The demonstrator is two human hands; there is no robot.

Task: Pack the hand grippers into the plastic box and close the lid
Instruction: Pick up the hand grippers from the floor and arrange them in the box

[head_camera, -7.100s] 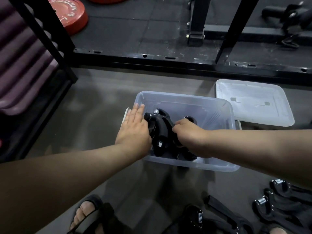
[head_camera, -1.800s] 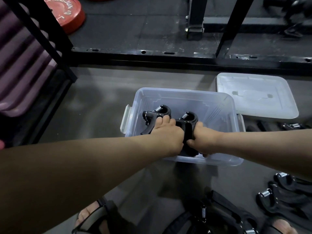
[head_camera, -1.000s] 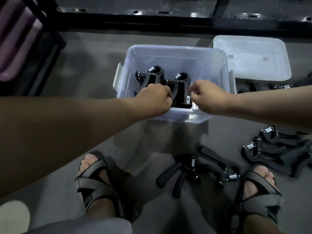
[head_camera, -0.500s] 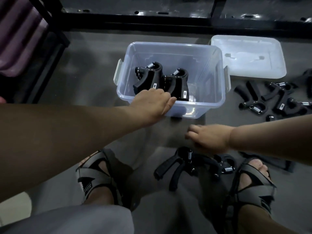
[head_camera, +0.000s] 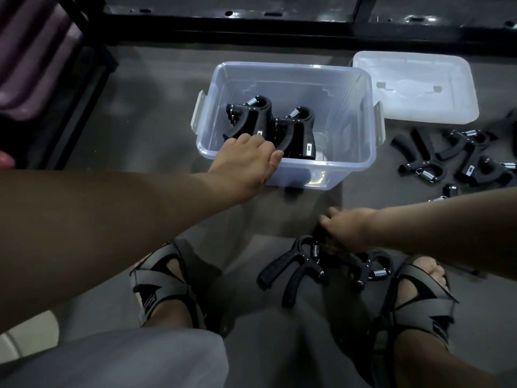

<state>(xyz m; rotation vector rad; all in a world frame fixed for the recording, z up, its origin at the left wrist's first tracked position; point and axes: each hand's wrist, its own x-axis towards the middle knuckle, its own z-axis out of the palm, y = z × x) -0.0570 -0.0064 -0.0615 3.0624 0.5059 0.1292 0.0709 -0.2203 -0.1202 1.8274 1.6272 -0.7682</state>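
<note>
A clear plastic box (head_camera: 353, 113) stands open on the grey floor. Two black hand grippers (head_camera: 253, 119) (head_camera: 297, 133) stand side by side inside it. My left hand (head_camera: 246, 163) lies on the box's near rim, fingers curled over the edge. My right hand (head_camera: 347, 226) is low between my feet, fingers down on the top of a black hand gripper (head_camera: 293, 266) lying on the floor; the grasp is blurred. A second gripper (head_camera: 368, 268) lies beside that one. The clear lid (head_camera: 414, 88) lies flat to the right of the box.
Several more hand grippers (head_camera: 453, 159) are scattered on the floor right of the box. My sandalled feet (head_camera: 165, 287) (head_camera: 419, 299) flank the two near grippers. A black rack beam (head_camera: 251, 26) runs behind the box; purple mats (head_camera: 33, 51) fill a rack at left.
My right hand left the box and dropped to the grippers between my feet. My left hand let go of the packed gripper and settled on the near rim. The view tilted downward.
</note>
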